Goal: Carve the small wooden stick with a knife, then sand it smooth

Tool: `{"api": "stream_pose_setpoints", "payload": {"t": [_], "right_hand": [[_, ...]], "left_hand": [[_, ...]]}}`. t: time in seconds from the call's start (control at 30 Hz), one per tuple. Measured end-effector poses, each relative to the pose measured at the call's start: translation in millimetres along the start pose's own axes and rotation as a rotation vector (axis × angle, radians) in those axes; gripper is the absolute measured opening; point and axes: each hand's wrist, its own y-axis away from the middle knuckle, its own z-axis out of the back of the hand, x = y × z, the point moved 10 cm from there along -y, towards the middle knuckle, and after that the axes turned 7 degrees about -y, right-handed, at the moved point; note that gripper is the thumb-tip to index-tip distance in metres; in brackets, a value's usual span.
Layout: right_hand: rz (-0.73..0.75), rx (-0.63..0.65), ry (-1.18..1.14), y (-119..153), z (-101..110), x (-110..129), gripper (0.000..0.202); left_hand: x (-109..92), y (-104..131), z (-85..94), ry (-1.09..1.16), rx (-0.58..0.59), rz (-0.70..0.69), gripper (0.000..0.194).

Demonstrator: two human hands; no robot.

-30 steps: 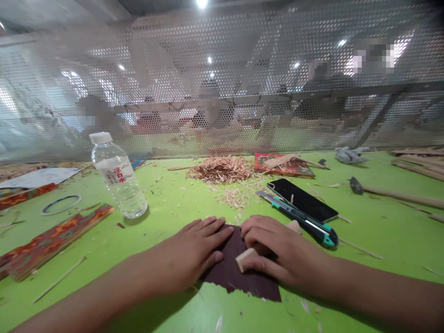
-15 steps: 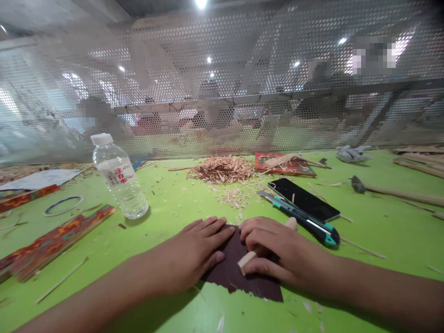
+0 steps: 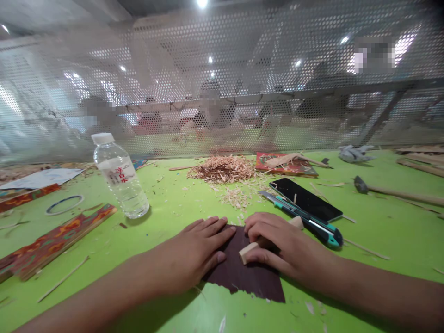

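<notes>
A dark brown sheet with a ragged near edge, looking like sandpaper (image 3: 239, 275), lies flat on the green table (image 3: 166, 307). My left hand (image 3: 199, 249) rests flat on its left side, fingers stretched out. Over the right part of the sheet, my right hand (image 3: 277, 245) is closed around a small pale wooden stick (image 3: 248, 252). One end of the stick shows by the thumb and the other beyond the knuckles; its middle is hidden by the fingers. A teal and black utility knife (image 3: 305, 217) lies just beyond my right hand, against a black phone (image 3: 307, 199).
A water bottle (image 3: 121, 180) stands at the left, near painted wooden strips (image 3: 62, 238) and a tape ring (image 3: 64, 205). Wood shavings (image 3: 224, 169) are heaped at the back, before a perforated metal screen (image 3: 173, 111). A hammer-like tool (image 3: 398, 192) lies at the right.
My right hand, with the wooden stick, has shifted slightly away from me and to the right over the sheet. My left hand stays in place.
</notes>
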Motion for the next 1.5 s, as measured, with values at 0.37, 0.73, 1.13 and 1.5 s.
{"api": "stream_pose_setpoints", "payload": {"t": [0.37,0.73,1.13,1.5], "right_hand": [[0.018,0.044,-0.005,0.9,-3.8,4.6,0.028],[-0.031,0.027,0.007,1.4,-2.3,-3.3,0.026],[0.000,0.053,-0.013,1.0,-5.0,3.4,0.027],[-0.031,0.073,0.004,2.4,-6.5,0.8,0.023]], "left_hand": [[-0.5,0.4,-1.4,-0.013,-0.013,-0.014,0.055],[0.2,0.4,-1.8,-0.024,0.014,0.011,0.055],[0.9,1.7,-3.2,-0.012,-0.012,-0.013,0.054],[-0.6,-0.3,1.4,-0.013,-0.037,-0.035,0.053]]}}
